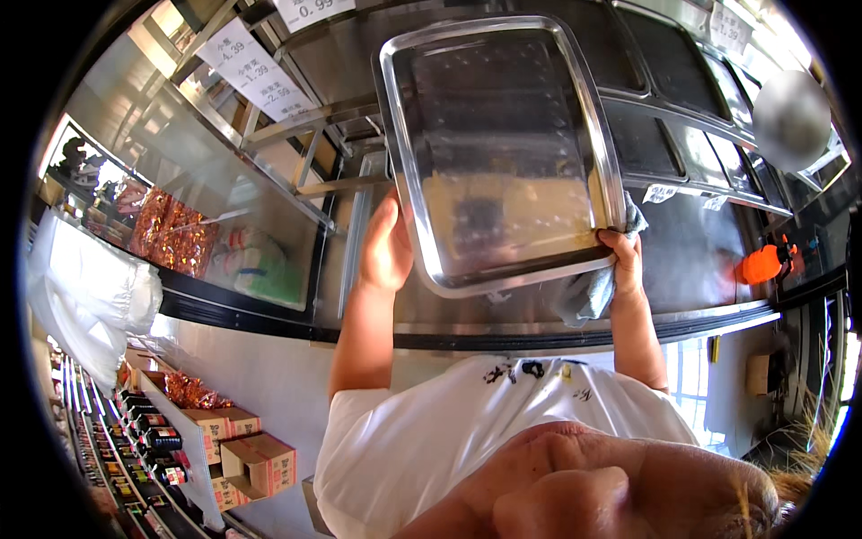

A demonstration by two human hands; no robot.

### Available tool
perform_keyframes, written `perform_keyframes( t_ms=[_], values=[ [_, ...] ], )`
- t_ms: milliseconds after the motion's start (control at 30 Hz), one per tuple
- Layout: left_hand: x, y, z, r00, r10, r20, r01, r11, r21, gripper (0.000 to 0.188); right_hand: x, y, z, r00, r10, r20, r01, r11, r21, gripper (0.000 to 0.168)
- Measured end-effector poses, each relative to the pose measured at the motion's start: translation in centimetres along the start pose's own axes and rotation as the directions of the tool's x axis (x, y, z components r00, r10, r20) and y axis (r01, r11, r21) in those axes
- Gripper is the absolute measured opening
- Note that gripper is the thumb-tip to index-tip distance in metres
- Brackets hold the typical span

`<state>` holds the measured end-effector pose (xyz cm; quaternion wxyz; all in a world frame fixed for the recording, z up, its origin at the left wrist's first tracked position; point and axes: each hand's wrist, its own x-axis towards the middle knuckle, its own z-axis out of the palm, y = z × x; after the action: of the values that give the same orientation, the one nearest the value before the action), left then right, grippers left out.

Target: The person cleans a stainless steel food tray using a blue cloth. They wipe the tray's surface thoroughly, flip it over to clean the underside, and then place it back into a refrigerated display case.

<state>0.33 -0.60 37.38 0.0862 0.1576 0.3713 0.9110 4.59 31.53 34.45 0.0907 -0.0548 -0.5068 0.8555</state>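
Note:
A rectangular stainless steel tray (502, 121) is held tilted up in front of me, its shiny rim and shallow inside towards me. My left hand (389, 246) supports its left side, with the fingers hidden behind the metal. At the near right corner my right hand (625, 259) grips the rim, thumb on the inner face. A grey-blue cloth (591, 296) is bunched under that same hand and hangs below the tray's edge. Yellowish marks or reflections show on the tray's lower part; I cannot tell which.
More dark metal trays (667, 57) line the display case at right, near an orange spray bottle (762, 265). A glass panel (236, 182) closes the left side. The case's black front edge (471, 339) runs before me. White plastic bags (94, 290) and cardboard boxes (259, 465) are at left.

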Motion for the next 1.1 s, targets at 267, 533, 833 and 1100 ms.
perform_keyframes(
  t_ms=[267, 533, 833, 1100],
  values=[
    [1.3, -0.8, 1.3, 0.962, -0.002, -0.273, -0.004, 1.0, -0.022, 0.021, -0.1, 1.8, -4.6, 0.994, -0.09, -0.067, 0.065, 0.947, -0.314, 0.035],
    [-0.7, -1.9, 2.7, 0.943, 0.139, -0.303, -0.101, 0.985, 0.138, 0.039, 1.4, -5.3, 3.9, 0.706, -0.69, 0.162, 0.621, 0.493, -0.609, 0.035],
    [-3.6, -3.2, 5.6, 0.941, 0.271, -0.202, -0.162, 0.887, 0.433, 0.035, 2.5, -4.6, 19.2, 0.222, -0.58, 0.783, 0.811, -0.336, -0.479, 0.065],
    [-5.3, -4.4, 4.6, 0.925, 0.246, -0.289, -0.143, 0.931, 0.336, 0.032, 3.9, -4.7, 14.0, 0.353, -0.629, 0.693, 0.675, -0.342, -0.654, 0.041]
  ],
)
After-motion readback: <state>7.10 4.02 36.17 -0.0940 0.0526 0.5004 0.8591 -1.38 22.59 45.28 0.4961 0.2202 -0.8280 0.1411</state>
